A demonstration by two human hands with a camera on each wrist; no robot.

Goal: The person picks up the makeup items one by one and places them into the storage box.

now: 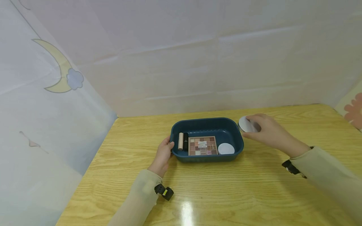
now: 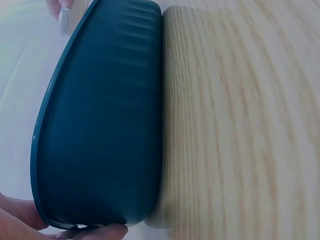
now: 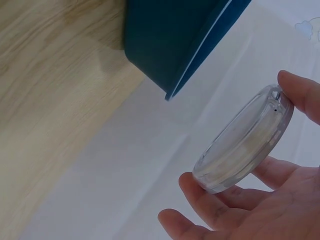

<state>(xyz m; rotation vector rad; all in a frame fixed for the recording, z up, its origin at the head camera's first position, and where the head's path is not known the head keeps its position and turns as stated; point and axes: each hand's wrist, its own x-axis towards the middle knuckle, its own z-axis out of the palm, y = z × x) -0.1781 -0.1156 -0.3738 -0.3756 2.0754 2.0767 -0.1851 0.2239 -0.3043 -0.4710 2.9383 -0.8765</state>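
A dark blue plastic bin (image 1: 207, 158) stands on the table. My left hand (image 1: 163, 153) grips its left end, thumb at the rim and fingers against the outer wall. In the left wrist view the bin's long side (image 2: 100, 115) fills much of the picture. My right hand (image 1: 267, 133) holds a round, clear-sided powder compact (image 3: 245, 142) by its edge, between thumb and fingers. The compact is tilted in the air just beyond the bin's right rim. Inside the bin lie a beige tube (image 1: 180, 141), a black tube (image 1: 185, 142), an eyeshadow palette (image 1: 202, 146) and a round white compact (image 1: 226, 148).
The wood-grain table (image 1: 220, 191) extends around the bin on all sides. Behind it hangs a pale cloth backdrop (image 1: 175, 62), with a moon print on the left. A dark strap device (image 1: 164, 191) sits at the left wrist, another (image 1: 292, 168) at the right.
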